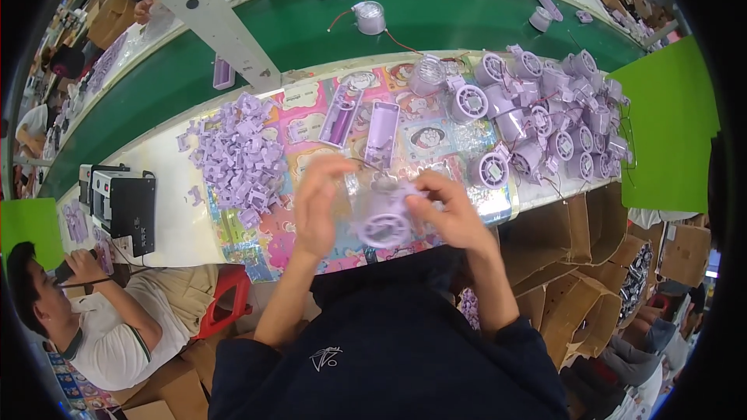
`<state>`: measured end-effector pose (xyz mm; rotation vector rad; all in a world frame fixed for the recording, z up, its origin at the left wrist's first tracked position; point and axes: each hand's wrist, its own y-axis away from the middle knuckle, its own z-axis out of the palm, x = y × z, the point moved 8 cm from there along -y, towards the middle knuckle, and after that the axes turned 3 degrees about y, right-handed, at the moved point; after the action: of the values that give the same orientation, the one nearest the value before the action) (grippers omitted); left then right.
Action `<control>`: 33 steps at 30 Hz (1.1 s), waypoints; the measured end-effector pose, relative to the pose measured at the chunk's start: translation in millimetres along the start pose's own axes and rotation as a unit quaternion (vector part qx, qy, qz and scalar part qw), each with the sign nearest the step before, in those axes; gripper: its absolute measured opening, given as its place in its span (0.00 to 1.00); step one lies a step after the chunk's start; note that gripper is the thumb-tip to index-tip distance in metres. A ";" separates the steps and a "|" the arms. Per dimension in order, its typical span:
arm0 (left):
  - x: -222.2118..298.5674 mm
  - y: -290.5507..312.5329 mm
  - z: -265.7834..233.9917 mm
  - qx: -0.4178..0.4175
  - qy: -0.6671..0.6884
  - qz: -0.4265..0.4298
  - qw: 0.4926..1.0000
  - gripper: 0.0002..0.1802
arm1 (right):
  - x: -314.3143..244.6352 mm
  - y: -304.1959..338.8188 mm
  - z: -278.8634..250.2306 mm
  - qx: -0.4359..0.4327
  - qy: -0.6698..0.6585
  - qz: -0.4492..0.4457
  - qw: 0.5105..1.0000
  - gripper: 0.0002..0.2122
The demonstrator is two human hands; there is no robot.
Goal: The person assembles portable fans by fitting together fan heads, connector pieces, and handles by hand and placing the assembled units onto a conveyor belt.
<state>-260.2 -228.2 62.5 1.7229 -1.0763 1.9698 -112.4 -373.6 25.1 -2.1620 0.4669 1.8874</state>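
A purple round housing [385, 229] with a spoked ring at its near end and a clear plastic part hovers in front of my body, smeared by motion. My right hand [451, 208] grips it from the right, thumb and fingers closed on its side. My left hand [317, 201] is raised on the other side with fingers stretched out, also blurred; whether it touches the clear part is hard to see. Just beyond lie two long purple trays, one bare inside [382, 134] and one with a darker purple piece in it [341, 115].
Small purple parts [237, 152] form a heap on the left. Many similar housings with wires [537, 117] crowd the right. A green conveyor belt [436, 19] runs behind a metal post [204, 15]. Black devices [124, 210] and a seated person [109, 319] are left; cardboard boxes [576, 311] right.
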 end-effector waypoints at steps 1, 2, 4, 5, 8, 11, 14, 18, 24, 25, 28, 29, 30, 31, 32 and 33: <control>-13.5 -10.8 -18.1 0.035 -0.058 0.018 0.998 0.15 | 2.5 0.6 -12.0 -0.011 0.019 0.029 0.999 0.12; -16.5 -30.3 -19.5 0.049 -0.140 0.017 0.989 0.18 | 7.9 2.6 -20.5 -0.018 0.039 0.062 0.997 0.12; -23.9 -62.3 -15.3 0.064 -0.221 0.014 0.973 0.22 | 11.7 3.2 -22.4 0.008 0.053 0.091 0.994 0.13; -32.5 -76.3 -8.8 0.043 -0.319 0.019 0.947 0.27 | 6.1 -0.9 -25.1 0.059 0.208 0.097 0.971 0.13; -57.2 -90.2 5.7 -0.012 -0.472 0.019 0.881 0.36 | -6.0 -3.3 -22.2 0.178 0.358 0.056 0.915 0.13; -70.0 -95.5 10.6 -0.045 -0.543 0.011 0.839 0.42 | -41.3 16.3 -8.5 0.279 0.499 -0.110 0.813 0.19; -67.3 -97.2 10.1 -0.069 -0.515 0.002 0.855 0.43 | -28.0 35.4 6.4 0.206 0.502 -0.016 0.840 0.28; -41.1 -85.1 -2.6 -0.055 -0.387 -0.019 0.920 0.40 | -23.2 47.5 9.4 0.144 0.461 0.032 0.875 0.29; -9.4 -54.9 8.8 -0.202 -0.222 -0.116 0.947 0.35 | -38.6 50.5 -30.3 0.225 0.218 0.053 0.948 0.29; -2.1 -52.5 7.0 -0.207 -0.196 -0.133 0.949 0.34 | -54.2 48.7 -38.1 0.243 0.256 -0.002 0.936 0.28; 2.1 -39.9 9.4 -0.245 -0.188 -0.087 0.947 0.35 | -96.5 27.3 -32.5 0.162 0.326 -0.164 0.917 0.28; 5.8 -38.6 13.1 -0.255 -0.221 -0.063 0.939 0.35 | -97.2 19.9 -26.9 0.116 0.348 -0.162 0.916 0.28; 8.3 -36.9 16.9 -0.259 -0.218 -0.062 0.939 0.35 | -96.6 14.4 -19.9 0.068 0.367 -0.159 0.914 0.28; 13.4 -34.6 20.4 -0.266 -0.241 -0.050 0.932 0.35 | -100.9 11.3 -13.2 0.052 0.395 -0.172 0.901 0.29; 17.7 -32.7 24.0 -0.273 -0.265 -0.039 0.924 0.35 | -101.8 9.6 -13.3 0.053 0.395 -0.171 0.901 0.29; 21.6 -31.6 28.0 -0.277 -0.291 -0.024 0.915 0.34 | -102.5 8.7 -9.5 0.038 0.419 -0.181 0.889 0.30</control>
<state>-224.1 -231.8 93.1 1.9875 -1.5662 0.9597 -119.2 -376.4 128.2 -2.6841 0.2294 0.6679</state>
